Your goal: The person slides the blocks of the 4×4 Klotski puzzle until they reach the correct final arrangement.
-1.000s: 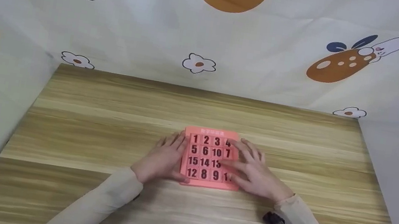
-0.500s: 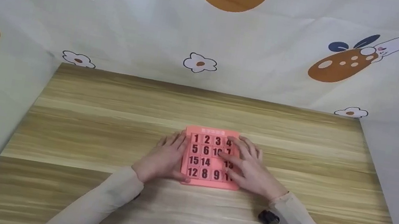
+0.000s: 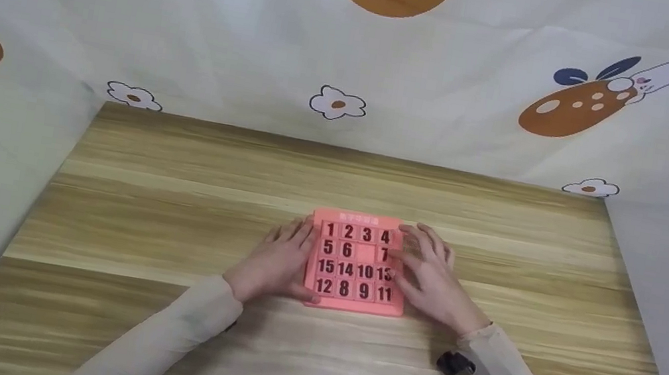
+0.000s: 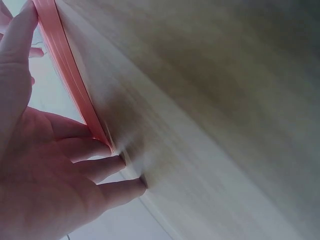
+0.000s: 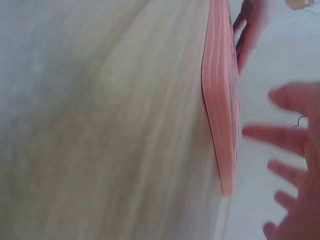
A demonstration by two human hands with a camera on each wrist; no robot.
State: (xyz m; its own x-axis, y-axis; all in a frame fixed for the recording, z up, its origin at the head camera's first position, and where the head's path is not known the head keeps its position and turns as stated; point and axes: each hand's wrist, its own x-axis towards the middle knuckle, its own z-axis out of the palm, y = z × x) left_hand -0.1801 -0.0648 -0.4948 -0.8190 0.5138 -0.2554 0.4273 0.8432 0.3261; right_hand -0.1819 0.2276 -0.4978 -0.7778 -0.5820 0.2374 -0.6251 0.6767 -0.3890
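A pink number sliding puzzle [image 3: 349,306] lies flat on the wooden table, its numbered tiles facing up. The gap among the tiles sits in the second row, between 6 and 7. My left hand [image 3: 276,265] rests along the puzzle's left edge, thumb on the near left corner. In the left wrist view its fingers [image 4: 107,167] are fairly straight, some tips reaching down to the table. My right hand [image 3: 435,282] is over the puzzle's right side with spread fingers. In the right wrist view those fingers [image 5: 275,133] appear apart from the puzzle's surface.
The wood-grain table [image 3: 186,191] surrounds the puzzle. Pale cloth [image 3: 248,53] printed with flowers, orange shapes and a rabbit walls the back and both sides. A small black device [image 3: 455,365] is attached below the right sleeve.
Tile 13 has slid right, then tile 10 has slid down into the third row. My right hand shifted left over the tiles, then drew back right. The left hand has stayed put.
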